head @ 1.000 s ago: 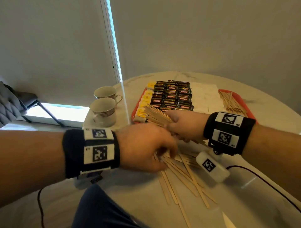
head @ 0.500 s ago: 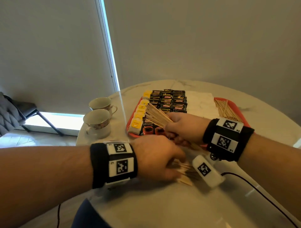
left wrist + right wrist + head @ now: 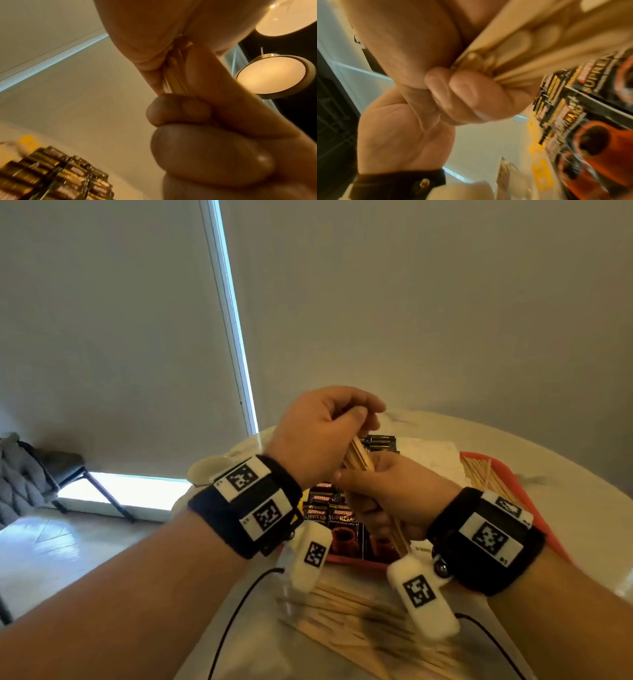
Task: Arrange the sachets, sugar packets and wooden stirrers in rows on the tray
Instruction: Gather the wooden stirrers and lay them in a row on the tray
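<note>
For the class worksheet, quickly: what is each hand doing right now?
Left hand: closed, pinching the top of the bundle of wooden stirrers.
Right hand: closed, gripping the same bundle lower down.

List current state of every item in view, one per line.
left hand: raised, pinching the top of the stirrer bundle
right hand: gripping the same bundle lower down
stirrer bundle: held upright-tilted above the tray
loose stirrers: scattered on the table, not yet gathered
tray stirrers: lying on the tray's right end
coffee sachets: laid in rows on the tray
tray: on the table, partly filled
cup: upright, left of the tray
</note>
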